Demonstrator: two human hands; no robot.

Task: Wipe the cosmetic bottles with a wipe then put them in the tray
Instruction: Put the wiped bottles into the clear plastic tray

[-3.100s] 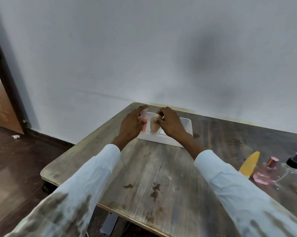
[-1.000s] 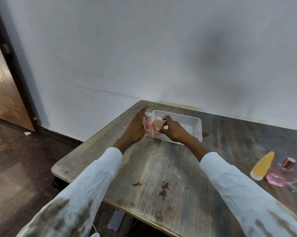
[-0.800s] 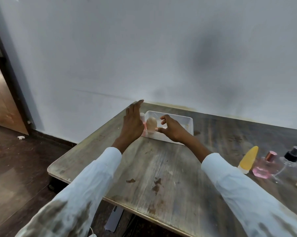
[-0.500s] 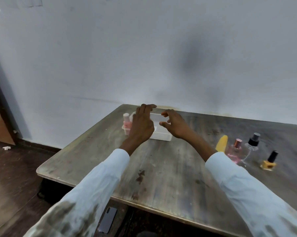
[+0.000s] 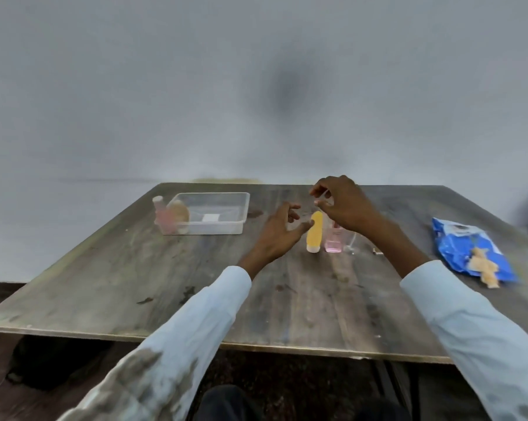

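Observation:
A clear plastic tray [image 5: 226, 229] stands at the far left of the wooden table [image 5: 171, 278]. A pink bottle [image 5: 162, 215] and a beige rounded bottle [image 5: 180, 214] stand in its left end. A yellow bottle [image 5: 314, 232], a pink perfume bottle [image 5: 334, 244] and a clear glass bottle [image 5: 352, 242] stand in a row mid-table. My left hand [image 5: 282, 230] hovers just left of the yellow bottle, fingers spread and holding nothing. My right hand [image 5: 343, 205] hangs over the pink perfume bottle, fingers loosely curled and holding nothing, and hides the bottle tops.
A blue wipes packet [image 5: 469, 253] lies at the right of the table with a beige wipe [image 5: 483, 267] sticking out of it. A small object [image 5: 377, 252] peeks out beside my right forearm. A plain wall runs along the table's far edge.
Both hands let go of the bottles in the tray and moved right to the row of bottles. The view swung right, bringing the wipes packet into sight.

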